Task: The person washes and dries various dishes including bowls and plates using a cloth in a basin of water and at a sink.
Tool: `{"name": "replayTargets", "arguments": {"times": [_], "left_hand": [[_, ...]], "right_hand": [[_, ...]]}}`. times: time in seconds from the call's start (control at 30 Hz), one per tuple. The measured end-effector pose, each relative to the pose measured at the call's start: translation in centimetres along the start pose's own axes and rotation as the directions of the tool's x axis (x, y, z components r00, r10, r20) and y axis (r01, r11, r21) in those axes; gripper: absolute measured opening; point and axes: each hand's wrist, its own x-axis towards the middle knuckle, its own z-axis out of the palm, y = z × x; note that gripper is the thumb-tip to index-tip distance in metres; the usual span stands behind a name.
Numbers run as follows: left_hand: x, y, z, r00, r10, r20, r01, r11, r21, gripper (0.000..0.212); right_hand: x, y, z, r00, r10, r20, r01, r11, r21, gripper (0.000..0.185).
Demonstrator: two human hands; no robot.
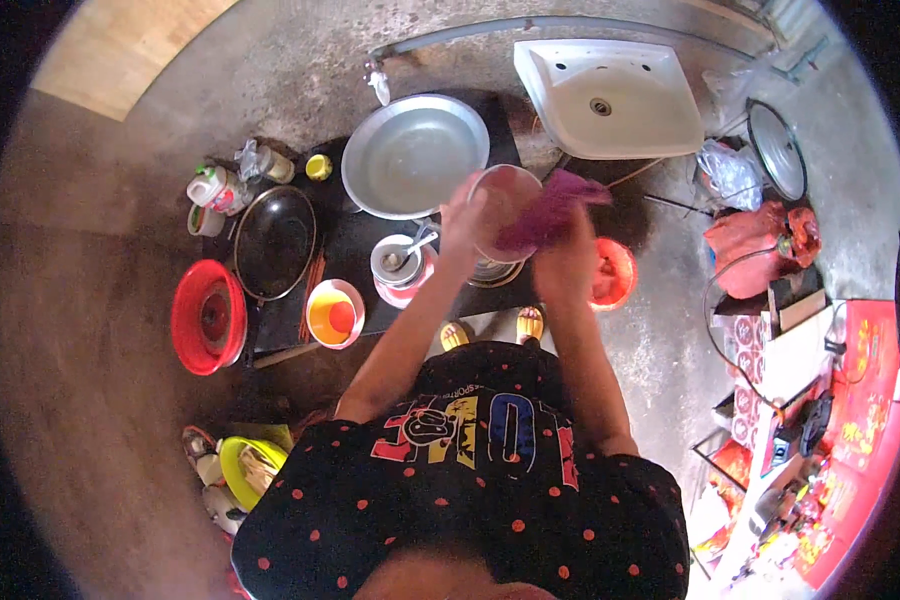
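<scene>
My left hand (459, 223) grips the rim of a round bowl (495, 201), tilted so that its inside faces me. A purple cloth (551, 214) is bunched in my right hand (568, 259) and lies against the bowl's right side. Motion blurs both hands and the cloth. Just beyond the bowl, a wide metal basin (412, 161) with water in it stands on a black table (352, 247). Below my left hand, bowls with a spoon (418, 244) in them are stacked. Metal dishes (495, 274) show partly beneath the held bowl.
A white washbasin (607, 112) is at the back right. On the left are a pan lid (276, 244), a red plastic basin (208, 319), an orange-and-white bowl (335, 315) and a white jug (216, 189). A red basin (616, 274) sits right of the table.
</scene>
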Motion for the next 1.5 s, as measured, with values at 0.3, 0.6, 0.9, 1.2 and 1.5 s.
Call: {"name": "replayTargets", "arguments": {"times": [0.3, 0.6, 0.9, 1.2, 1.5], "left_hand": [[-2.3, 8.8, -1.7, 0.986, -0.14, 0.094, 0.145, 0.988, -0.048, 0.045], [-1.9, 10.7, -2.0, 0.971, -0.235, 0.035, 0.229, 0.965, 0.126, 0.055], [-0.3, 10.1, -3.4, 0.997, 0.081, 0.009, -0.081, 0.995, 0.056, 0.039], [-0.8, 12.8, -4.3, 0.931, 0.36, 0.059, -0.363, 0.899, 0.246, 0.044], [-0.6, 13.3, -5.3, 0.897, 0.372, 0.239, -0.419, 0.546, 0.725, 0.047]], "right_hand": [[1.9, 9.0, 1.4, 0.72, 0.305, 0.624, 0.499, 0.397, -0.77, 0.031], [5.6, 4.1, 3.6, 0.073, 0.604, 0.794, 0.928, -0.333, 0.168, 0.015], [4.0, 7.8, 7.8, 0.734, 0.586, 0.344, 0.643, -0.436, -0.629, 0.029], [-0.6, 7.7, 8.2, 0.612, 0.057, 0.789, 0.791, -0.057, -0.609, 0.018], [3.7, 2.2, 12.0, 0.223, 0.066, 0.973, 0.945, -0.26, -0.199, 0.045]]}}
